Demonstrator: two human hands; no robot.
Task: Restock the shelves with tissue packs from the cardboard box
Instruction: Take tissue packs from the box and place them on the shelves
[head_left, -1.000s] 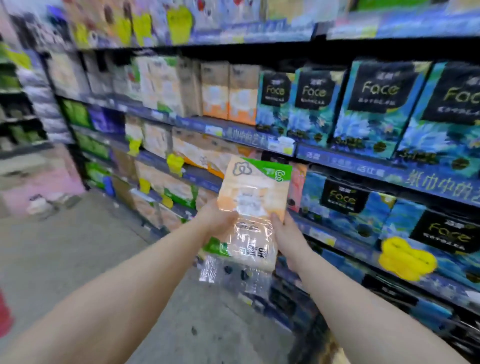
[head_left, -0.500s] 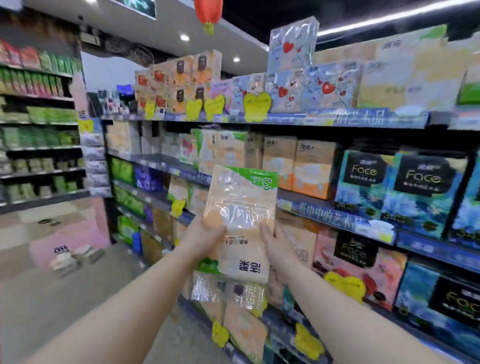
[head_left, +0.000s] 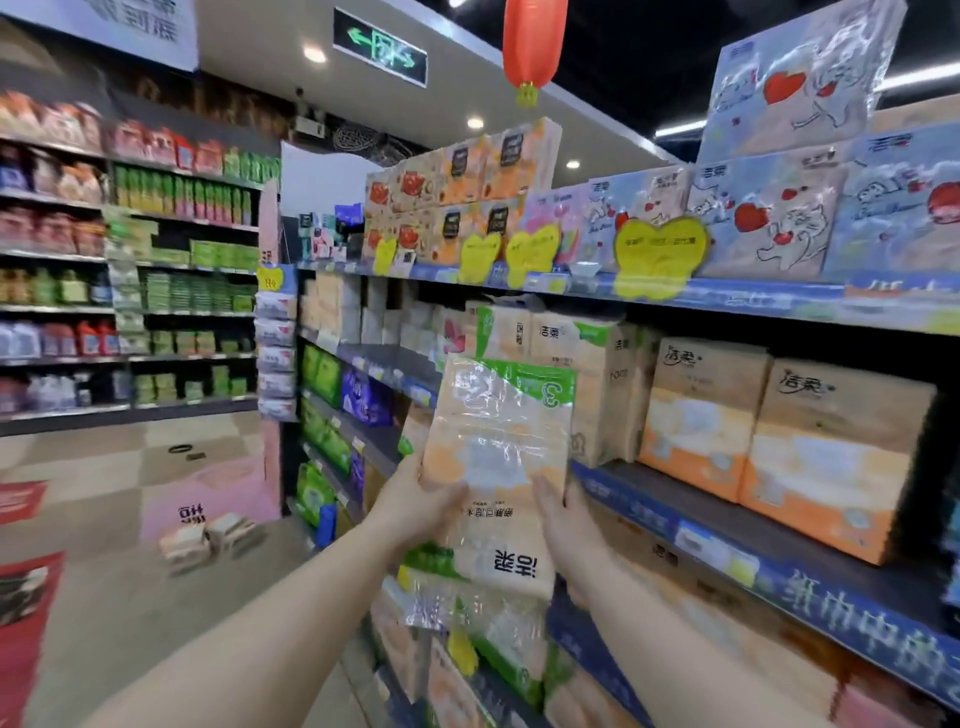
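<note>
- The tissue pack (head_left: 498, 467) is a tall, soft block in glossy, crinkled clear plastic, orange and cream with a green corner band; its print reads upside down.
- It is held upright in the air in front of the middle shelf (head_left: 727, 525), level with the orange boxes of tissue (head_left: 701, 415) standing there.
- The left hand (head_left: 415, 501) grasps its left edge, thumb across the front; the right hand (head_left: 563, 512) lies against its right side, fingers fairly straight, so that grip is flat, not clenched.
- A loose plastic flap (head_left: 431, 603) hangs below the pack.
- Above, a top shelf (head_left: 675, 296) carries blue packs with red hearts (head_left: 769, 218) and yellow price tags (head_left: 657, 249).
- A few packs lie on the floor (head_left: 104, 597).
- Compared with half a second ago, the pack sits higher and nearer the middle shelf, and the view has tilted up.
</note>
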